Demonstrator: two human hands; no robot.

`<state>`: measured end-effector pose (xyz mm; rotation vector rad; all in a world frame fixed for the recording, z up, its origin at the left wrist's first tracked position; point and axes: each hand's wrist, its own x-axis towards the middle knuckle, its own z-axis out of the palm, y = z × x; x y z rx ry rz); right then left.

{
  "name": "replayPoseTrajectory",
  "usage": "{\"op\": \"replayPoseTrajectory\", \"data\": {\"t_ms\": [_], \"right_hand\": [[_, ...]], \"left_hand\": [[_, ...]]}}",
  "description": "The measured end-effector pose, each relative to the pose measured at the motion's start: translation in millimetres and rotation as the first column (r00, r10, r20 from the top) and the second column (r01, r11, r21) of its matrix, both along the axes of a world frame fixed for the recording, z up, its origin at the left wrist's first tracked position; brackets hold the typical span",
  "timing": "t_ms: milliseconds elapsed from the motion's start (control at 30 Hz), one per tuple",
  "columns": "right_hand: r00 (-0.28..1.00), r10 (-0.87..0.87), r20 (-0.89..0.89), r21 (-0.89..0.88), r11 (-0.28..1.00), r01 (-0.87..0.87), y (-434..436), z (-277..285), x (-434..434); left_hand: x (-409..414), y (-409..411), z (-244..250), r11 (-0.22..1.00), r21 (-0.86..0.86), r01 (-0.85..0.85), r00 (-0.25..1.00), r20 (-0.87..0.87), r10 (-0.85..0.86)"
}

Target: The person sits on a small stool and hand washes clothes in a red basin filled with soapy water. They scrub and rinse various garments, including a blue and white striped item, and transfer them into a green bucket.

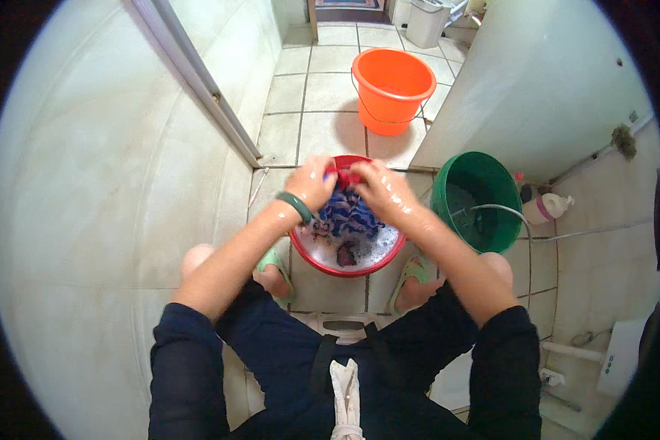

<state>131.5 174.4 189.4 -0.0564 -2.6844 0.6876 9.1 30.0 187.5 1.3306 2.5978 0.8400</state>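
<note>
Both my hands are over a red basin [347, 270] of foamy water on the floor between my feet. My left hand [310, 181], with a dark green bangle on its wrist, grips a wet patterned blue cloth [347, 212] at its red part. Opposite it, my right hand [382, 187] pinches the same red part, and the two hands nearly meet. Soap suds cling to both. The cloth's lower folds hang into the suds [374, 256]. A small dark reddish piece of fabric [346, 254] pokes out of the foam near the basin's front.
An orange bucket [393, 113] with a wire handle stands beyond the basin. To the right, a hose [506, 208] runs into a green bucket [445, 192], with a white bottle [553, 206] behind it. A wall [115, 165] rises at left. A white bin [426, 25] stands farther back.
</note>
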Motion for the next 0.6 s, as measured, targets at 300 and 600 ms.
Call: {"op": "replayPoseTrajectory", "data": {"t_ms": [300,600], "right_hand": [[0.437,-0.018,0.899,0.034,0.999,-0.029,-29.8,-184.9,-21.2],[0.546,0.039,0.837,-0.069,0.997,0.034,0.0,-213.7,-33.4]], "left_hand": [[18.7,34.9,-175.4,0.700,-0.683,0.207,0.917,0.385,0.104],[1.8,64.7,-185.2,0.559,-0.739,0.377,0.890,0.455,0.002]]}}
